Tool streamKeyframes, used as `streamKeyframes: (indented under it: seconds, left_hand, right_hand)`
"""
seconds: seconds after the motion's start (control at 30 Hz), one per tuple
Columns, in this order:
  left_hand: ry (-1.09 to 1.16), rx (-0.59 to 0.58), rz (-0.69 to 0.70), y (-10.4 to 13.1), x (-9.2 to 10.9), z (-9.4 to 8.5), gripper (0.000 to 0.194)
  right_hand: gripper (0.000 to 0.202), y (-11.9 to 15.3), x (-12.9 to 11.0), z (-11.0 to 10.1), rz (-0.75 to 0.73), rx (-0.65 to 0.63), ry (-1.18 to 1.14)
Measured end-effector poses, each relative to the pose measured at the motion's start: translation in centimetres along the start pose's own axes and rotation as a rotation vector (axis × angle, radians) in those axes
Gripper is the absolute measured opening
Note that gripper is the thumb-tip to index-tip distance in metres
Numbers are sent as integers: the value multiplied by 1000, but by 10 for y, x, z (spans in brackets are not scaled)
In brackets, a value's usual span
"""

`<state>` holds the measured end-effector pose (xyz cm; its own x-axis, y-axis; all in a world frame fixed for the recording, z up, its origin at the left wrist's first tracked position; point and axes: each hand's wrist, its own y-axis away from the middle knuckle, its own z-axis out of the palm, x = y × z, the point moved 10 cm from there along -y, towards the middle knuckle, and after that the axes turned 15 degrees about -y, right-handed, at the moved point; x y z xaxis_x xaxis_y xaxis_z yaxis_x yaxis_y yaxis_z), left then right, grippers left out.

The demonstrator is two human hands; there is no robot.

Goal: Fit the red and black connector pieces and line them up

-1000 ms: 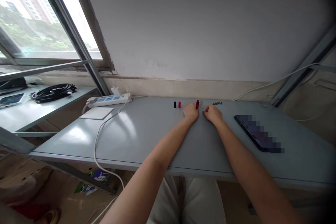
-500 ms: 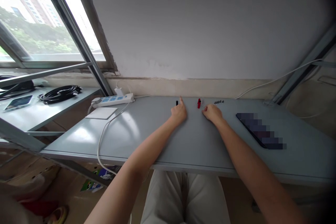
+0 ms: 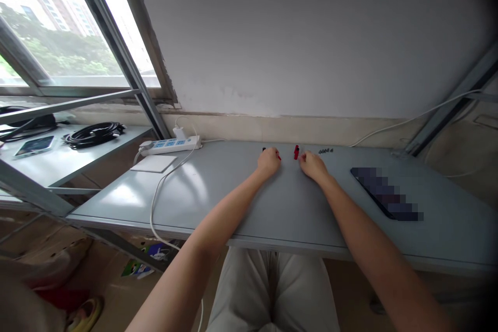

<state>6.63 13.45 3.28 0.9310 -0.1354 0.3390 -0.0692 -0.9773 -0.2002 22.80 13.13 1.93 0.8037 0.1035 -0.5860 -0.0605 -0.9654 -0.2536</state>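
My left hand rests over the grey tabletop with its fingers closed on a small red piece, whose tip shows by the thumb side. Just behind that hand, part of a small black object is visible. A red object with a dark part lies on the table between the two hands. Close to its right side is my right hand, fingers pinched together; whatever is in them is too small or hidden to make out. Several small dark pieces like screws lie in a row beyond it.
A dark phone-like slab, partly pixelated, lies at right. At left are a white power strip, a flat white pad and a trailing white cable. Coiled black cable sits on the neighbouring shelf. A wall closes the back.
My left index finger, stretched toward the wall before, has curled in, and a small red piece now shows in that hand. My right hand stays pinched beside the red object.
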Motion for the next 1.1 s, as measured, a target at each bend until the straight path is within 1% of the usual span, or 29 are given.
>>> streamKeyframes:
  seconds: [0.07,0.17,0.23,0.3,0.4,0.53,0.6,0.67,0.8,0.9,0.97,1.03,1.1]
  left_hand:
    - [246,-22,-10,3,-1,4,20]
    - [603,-108,-41,14,1,15,21]
    - [748,-121,-72,23,1,18,21]
    - [827,-118,-103,30,-1,18,19]
    - [892,-123,-156,35,-6,17,19]
    - [911,-117,-219,37,-13,15,21]
    - [906,-119,-234,38,-14,15,21]
    - [903,-125,-236,39,-14,15,20]
    - [912,-126,-225,40,-12,15,18]
    - [908,-118,-206,39,-10,15,15]
    - [898,-101,-187,37,-10,14,16]
    - [862,-72,-157,35,-10,13,17]
    - [759,-41,-106,32,-8,12,17]
  right_hand:
    - [28,0,-7,5,-37,-30,-122]
    - [38,4,-17,21,-62,-168,-329]
    - [41,7,-23,30,-71,-243,-435]
    - [40,8,-26,30,-76,-245,-495]
    - [37,6,-26,24,-89,-190,-559]
    - [23,7,-27,21,-112,-193,-592]
    - [18,8,-30,18,-161,-184,-561]
    - [17,10,-36,13,-235,-158,-490]
    - [18,16,-48,7,-372,-138,-254]
    - [17,18,-50,4,-413,-113,-74]
    - [16,15,-43,3,-361,-98,38]
    - [15,10,-27,-1,-248,-72,125]
    - [15,4,-10,-5,-118,-38,158]
